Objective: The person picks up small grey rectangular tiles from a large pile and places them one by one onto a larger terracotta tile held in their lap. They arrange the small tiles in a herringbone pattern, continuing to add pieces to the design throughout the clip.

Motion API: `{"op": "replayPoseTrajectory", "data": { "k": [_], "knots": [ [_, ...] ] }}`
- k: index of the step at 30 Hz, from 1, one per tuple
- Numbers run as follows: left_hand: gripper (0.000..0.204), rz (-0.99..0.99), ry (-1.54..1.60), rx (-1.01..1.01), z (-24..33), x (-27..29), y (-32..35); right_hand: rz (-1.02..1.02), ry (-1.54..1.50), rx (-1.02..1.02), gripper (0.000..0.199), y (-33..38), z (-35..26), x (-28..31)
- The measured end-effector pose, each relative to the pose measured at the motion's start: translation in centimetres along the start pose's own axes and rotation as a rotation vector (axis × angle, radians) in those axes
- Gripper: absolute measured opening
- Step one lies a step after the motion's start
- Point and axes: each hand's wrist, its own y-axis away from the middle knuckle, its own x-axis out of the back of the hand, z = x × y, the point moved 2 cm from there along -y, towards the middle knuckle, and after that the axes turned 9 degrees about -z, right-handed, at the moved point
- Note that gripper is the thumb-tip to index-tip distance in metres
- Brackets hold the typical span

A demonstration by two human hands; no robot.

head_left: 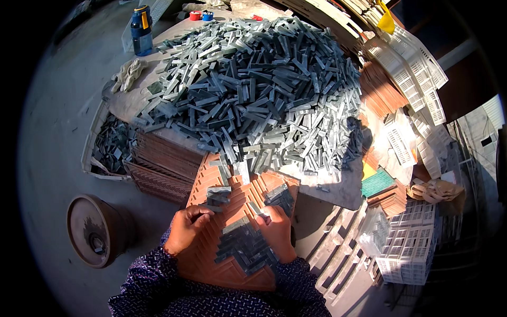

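An orange mould board [206, 248] with herringbone grooves lies in front of me. Dark grey stone strips [245, 248] fill part of its lower grooves, and another filled patch [280, 198] sits at its upper right. My left hand [186, 228] is closed at the board's left side, thumb and forefinger pinching a grey stone strip. Just beyond its fingertips several loose strips [218, 194] lie on the board. My right hand [275, 227] is closed over the right half, with a light grey stone strip [255, 208] between its fingertips.
A large heap of stone strips [253, 90] covers the table beyond the board. Stacked orange boards [163, 164] stand at left, above a brown bucket [97, 230]. A blue bottle [141, 34] and gloves [128, 75] sit far left. White plastic crates [406, 243] stand at right.
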Motion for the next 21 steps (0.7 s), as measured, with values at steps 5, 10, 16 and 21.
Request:
{"op": "replayPoseTrajectory", "data": {
  "k": [5, 10, 16, 21],
  "knots": [
    [0.011, -0.008, -0.021, 0.028, -0.4, 0.1, 0.2, -0.128, 0.019, -0.061, 0.023, 1.4, 0.2, -1.4],
    [0.010, -0.018, -0.060, 0.019, 0.0, -0.3, 0.2, -0.138, -0.011, 0.034, 0.023, 0.8, -1.1, -0.6],
    [0.011, -0.044, -0.114, -0.048, 0.3, -1.6, 0.4, -0.206, -0.055, 0.303, 0.026, -1.1, 0.7, -0.6],
    [0.012, 0.018, -0.285, -0.119, 1.2, -1.2, 0.6, -0.240, -0.061, 0.232, 0.025, -2.0, 0.1, -0.4]
  ]
}}
